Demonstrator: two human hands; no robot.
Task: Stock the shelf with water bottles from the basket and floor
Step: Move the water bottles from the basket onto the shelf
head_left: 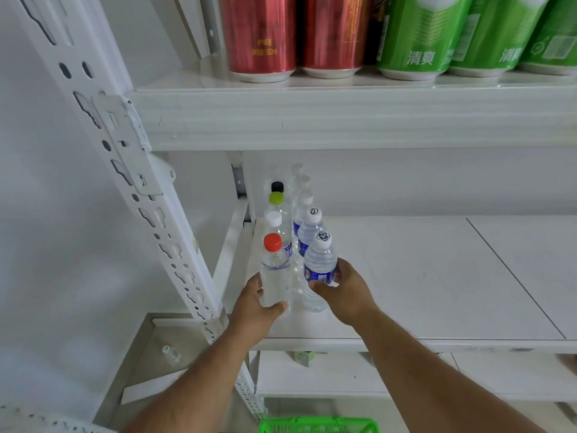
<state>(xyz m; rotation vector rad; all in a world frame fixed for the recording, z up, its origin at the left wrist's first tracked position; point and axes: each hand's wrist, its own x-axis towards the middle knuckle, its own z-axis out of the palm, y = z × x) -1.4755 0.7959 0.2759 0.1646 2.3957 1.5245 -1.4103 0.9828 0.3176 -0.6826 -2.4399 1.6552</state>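
Note:
My left hand [257, 303] grips a clear water bottle with a red cap [274, 270], upright at the front left of the white shelf [437, 276]. My right hand [346, 290] holds a blue-labelled bottle with a white scribbled cap [320, 264] right beside it. Behind them stand two rows of several bottles [298, 214] running to the back, with white, green and black caps. The rim of a green basket [318, 425] shows at the bottom edge. One small bottle [171, 354] lies on the floor at the lower left.
The shelf above [343, 120] carries tall red cans [262, 35] and green cans [418, 35]. A perforated white upright [131, 189] slants down on the left. A lower shelf [327, 376] holds a small green-and-white box [304, 357].

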